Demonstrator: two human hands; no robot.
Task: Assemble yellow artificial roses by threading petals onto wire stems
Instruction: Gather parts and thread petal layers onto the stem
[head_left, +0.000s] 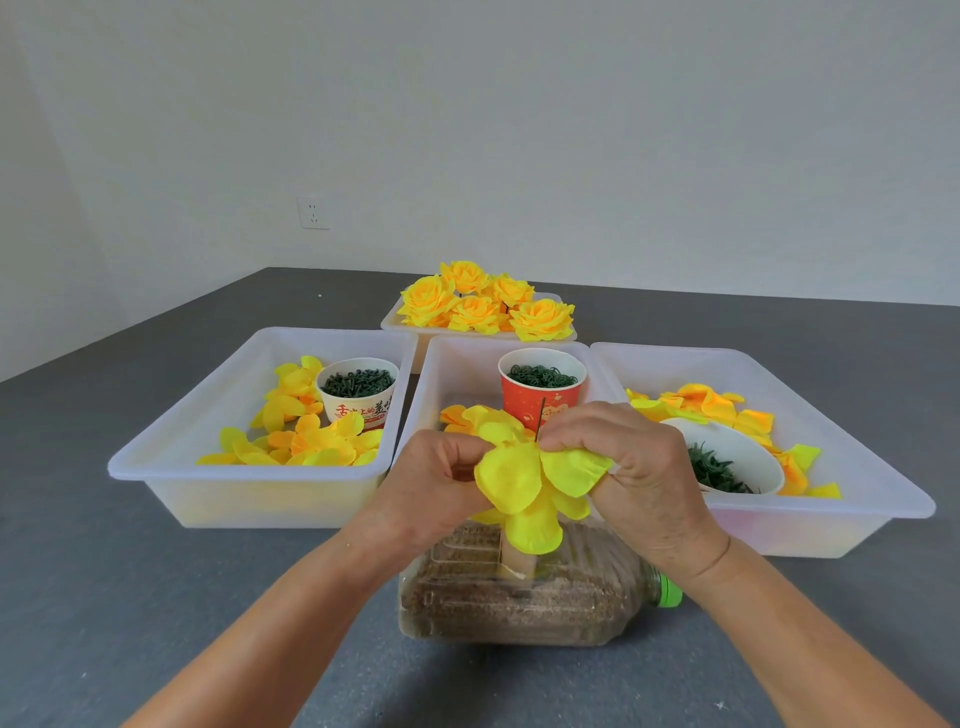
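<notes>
Yellow petals (524, 488) threaded on a thin wire stem (540, 420), above a sand-filled bottle (519, 597) lying on the table (156, 597). Pinched from both sides: left hand (431, 480) fingers curled on petals, right hand (634, 462) likewise at the wire.

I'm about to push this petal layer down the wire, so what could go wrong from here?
1. The wire tip pokes up right beside the right hand; a slip could prick a finger.
2. Both the right and left hand pinch the thin petals; hard pushing might tear them at the hole.
3. The bottle holding the stem lies on its side and may roll under sideways force.
</notes>
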